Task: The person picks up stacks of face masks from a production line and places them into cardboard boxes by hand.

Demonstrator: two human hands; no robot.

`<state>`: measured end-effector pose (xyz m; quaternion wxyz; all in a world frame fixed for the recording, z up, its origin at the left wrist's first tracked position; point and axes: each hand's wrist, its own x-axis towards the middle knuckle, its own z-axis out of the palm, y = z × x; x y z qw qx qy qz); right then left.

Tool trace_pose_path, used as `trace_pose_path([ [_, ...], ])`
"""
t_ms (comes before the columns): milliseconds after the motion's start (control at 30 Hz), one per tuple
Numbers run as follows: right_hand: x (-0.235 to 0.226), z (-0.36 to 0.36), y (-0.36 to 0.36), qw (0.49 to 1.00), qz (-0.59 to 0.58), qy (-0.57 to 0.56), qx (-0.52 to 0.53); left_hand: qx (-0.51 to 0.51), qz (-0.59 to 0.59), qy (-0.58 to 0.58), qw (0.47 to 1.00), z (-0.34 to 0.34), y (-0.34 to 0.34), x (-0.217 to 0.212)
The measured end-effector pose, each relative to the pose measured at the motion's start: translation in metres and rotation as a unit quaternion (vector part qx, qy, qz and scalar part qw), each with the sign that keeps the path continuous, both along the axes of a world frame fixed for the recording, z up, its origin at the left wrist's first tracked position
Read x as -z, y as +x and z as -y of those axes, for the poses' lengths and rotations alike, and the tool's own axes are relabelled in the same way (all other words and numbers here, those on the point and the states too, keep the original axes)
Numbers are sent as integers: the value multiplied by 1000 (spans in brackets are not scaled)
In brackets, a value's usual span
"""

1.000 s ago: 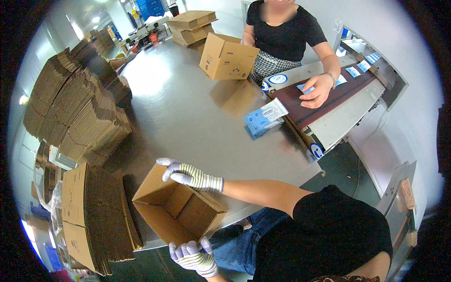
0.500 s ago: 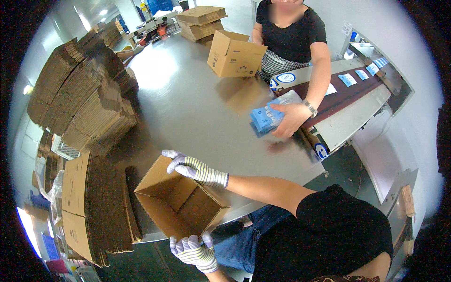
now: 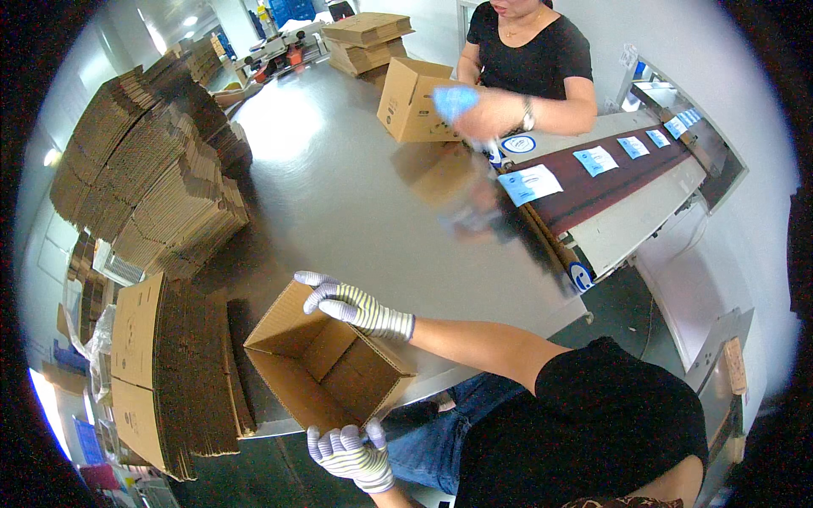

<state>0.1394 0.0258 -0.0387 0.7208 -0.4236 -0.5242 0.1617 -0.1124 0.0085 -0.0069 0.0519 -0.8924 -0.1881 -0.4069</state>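
Observation:
An open cardboard box (image 3: 296, 372) sits tilted at the near edge of the metal table, its bare inside facing up. My right hand (image 3: 360, 309), in a striped white and lilac glove, grips the box's upper rim with fingers curled over the edge. On the near side, my left hand (image 3: 351, 457), in a matching glove, has its fingers hooked over the lower rim. Both hands hold the box between them. The undersides of the fingers and both palms are partly hidden.
Flattened cartons (image 3: 135, 372) stand stacked left of the box, with taller carton stacks (image 3: 152, 161) behind. Across the table (image 3: 339, 203), a co-worker's blurred hand (image 3: 487, 114) holds blue packets beside another carton (image 3: 406, 110). A conveyor (image 3: 584, 195) carries several blue-white packets (image 3: 529, 184).
My hands and the box have hardly moved. The co-worker's hand has lifted the blue packets from the table's right side toward the far carton. Packets on the belt have come closer.

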Motion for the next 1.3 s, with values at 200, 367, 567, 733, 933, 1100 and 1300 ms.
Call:
trace_pose_path([
  [200,2,-1,1,1000,8,4,-2,6,6,-3,1000,1,1,-3],
  [367,1,0,2,1000,16,-5,-4,1,4,-4,1000,1,2,-3],
  [567,-1,1,0,1000,3,-4,-7,1,-1,8,1000,-1,-1,-1],
  [733,0,-1,0,1000,-6,1,-8,8,11,16,1000,-1,2,-3],
  [933,-5,3,1,1000,-3,1,-9,-6,-6,7,1000,1,4,-7],
  [1100,-2,2,0,1000,-11,3,-9,5,-1,6,1000,0,2,-2],
  [1300,0,0,0,1000,-9,5,-9,5,8,13,1000,-2,1,-2],
])
